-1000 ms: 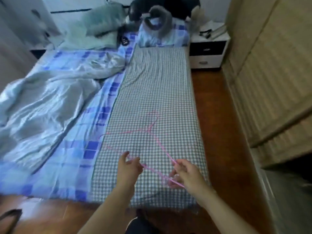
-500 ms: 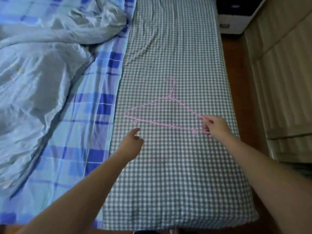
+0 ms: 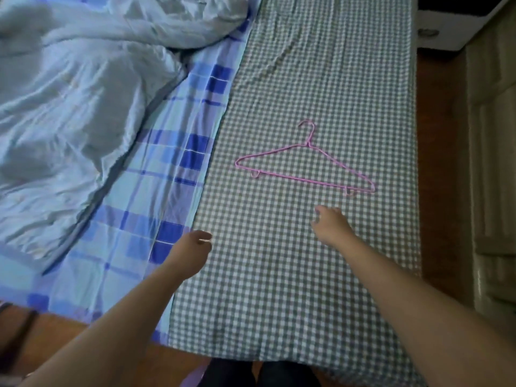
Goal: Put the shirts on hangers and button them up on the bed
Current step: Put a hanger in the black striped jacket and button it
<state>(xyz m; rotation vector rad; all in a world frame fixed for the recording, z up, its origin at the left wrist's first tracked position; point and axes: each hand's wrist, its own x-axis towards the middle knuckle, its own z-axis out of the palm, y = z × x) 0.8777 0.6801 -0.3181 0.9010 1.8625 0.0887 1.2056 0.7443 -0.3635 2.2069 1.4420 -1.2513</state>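
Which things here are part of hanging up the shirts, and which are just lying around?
For the job: pink hanger lying flat on the gingham sheet; left hand and right hand, both holding nothing.

Lying about: crumpled grey duvet; blue plaid sheet; white nightstand. No shirt is visible.

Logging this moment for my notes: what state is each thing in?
pink hanger: lying flat on the checked sheet, bare, untouched
left hand: empty, fingers loosely curled
right hand: empty, just short of the hanger
grey quilt: rumpled
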